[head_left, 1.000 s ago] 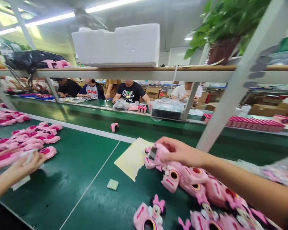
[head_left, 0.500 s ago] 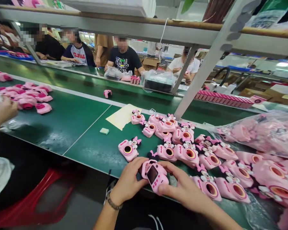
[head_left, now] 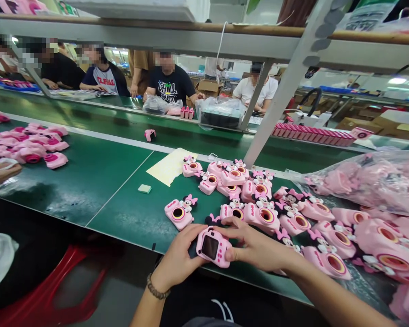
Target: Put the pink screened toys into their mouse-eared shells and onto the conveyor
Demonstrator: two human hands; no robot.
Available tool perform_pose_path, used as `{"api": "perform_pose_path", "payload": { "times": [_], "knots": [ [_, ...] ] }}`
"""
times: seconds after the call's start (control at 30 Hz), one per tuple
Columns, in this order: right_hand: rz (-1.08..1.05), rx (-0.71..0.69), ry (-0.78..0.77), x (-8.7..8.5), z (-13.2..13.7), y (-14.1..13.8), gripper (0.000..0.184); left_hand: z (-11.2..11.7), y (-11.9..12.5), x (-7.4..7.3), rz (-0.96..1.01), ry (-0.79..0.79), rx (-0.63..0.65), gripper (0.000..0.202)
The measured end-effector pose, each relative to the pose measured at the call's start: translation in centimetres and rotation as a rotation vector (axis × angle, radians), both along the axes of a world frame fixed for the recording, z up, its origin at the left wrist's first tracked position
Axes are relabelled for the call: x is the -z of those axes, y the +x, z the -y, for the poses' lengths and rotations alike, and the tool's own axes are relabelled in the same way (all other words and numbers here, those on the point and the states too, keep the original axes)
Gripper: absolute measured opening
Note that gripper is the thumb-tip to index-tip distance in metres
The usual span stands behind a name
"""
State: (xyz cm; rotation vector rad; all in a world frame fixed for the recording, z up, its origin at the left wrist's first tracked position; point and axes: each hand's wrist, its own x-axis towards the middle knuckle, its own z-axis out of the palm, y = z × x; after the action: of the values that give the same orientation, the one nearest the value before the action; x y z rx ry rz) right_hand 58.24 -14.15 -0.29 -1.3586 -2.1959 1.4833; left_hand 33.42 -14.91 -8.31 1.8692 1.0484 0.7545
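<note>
From where I stood, the pink camera (head_left: 221, 254) was held between the person's two hands, just over the near edge of the green worktop (head_left: 116, 215). I could not tell whether its underside touched the surface. Its long axis ran from one hand to the other, dipping a little toward the right, and its back faced up at the person, the dark screen (head_left: 210, 247) toward the left and the small buttons (head_left: 220, 255) toward the right.

Neither hand was nearer, for both were on it. The left hand (head_left: 181, 252) had the left end, thumb low at the side and fingers curled round the far side. The right hand (head_left: 254, 243) pinched the right end, its thumb at the lower corner close to the buttons and its forefinger stretched along the top edge. Dark ears poked up just behind the body; I could not tell whether they belonged to it.

Beyond the left hand, a lone camera (head_left: 179, 215) lay with its round opening up. Beyond the right hand spread the other cameras (head_left: 262, 215), packed close, some overlapping, reaching out toward a clear bag (head_left: 385, 177) on the right, and one lay just behind the right fingers. Farther off, to the left, were a green block (head_left: 144, 188) and a yellow sheet (head_left: 165, 168). At the far left a co-worker's hand (head_left: 0, 175) gripped a white cloth (head_left: 7, 162), well apart from the person's own.
</note>
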Motion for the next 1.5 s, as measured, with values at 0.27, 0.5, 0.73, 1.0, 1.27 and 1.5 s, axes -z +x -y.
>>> {"api": "perform_pose_path", "payload": {
  "times": [0.27,0.5,0.73,1.0,1.27,1.5],
  "knots": [
    [-0.242,0.351,0.112,4.7,2.0,-0.9,0.049,0.2,0.0,0.4,-0.046,0.06,-0.04,0.067],
    [-0.437,0.504,-0.124,6.7,3.4,-0.8,0.055,0.8,0.3,1.7,-0.1,0.206,-0.132,0.064],
    [-0.413,0.416,-0.206,4.6,2.2,-0.8,0.049,1.3,0.4,1.4,-0.182,0.292,-0.26,0.057],
    [-0.691,0.467,-0.288,5.7,3.0,-1.0,0.045,2.0,1.3,0.9,-0.156,0.289,-0.216,0.047],
    [-0.672,0.608,-0.186,6.2,3.5,-1.7,0.046,1.8,1.3,0.9,-0.157,0.271,-0.205,0.047],
    [-0.711,0.733,-0.299,6.4,3.1,-1.7,0.054,1.8,1.6,0.7,-0.16,0.254,-0.239,0.051]
  ]
}}
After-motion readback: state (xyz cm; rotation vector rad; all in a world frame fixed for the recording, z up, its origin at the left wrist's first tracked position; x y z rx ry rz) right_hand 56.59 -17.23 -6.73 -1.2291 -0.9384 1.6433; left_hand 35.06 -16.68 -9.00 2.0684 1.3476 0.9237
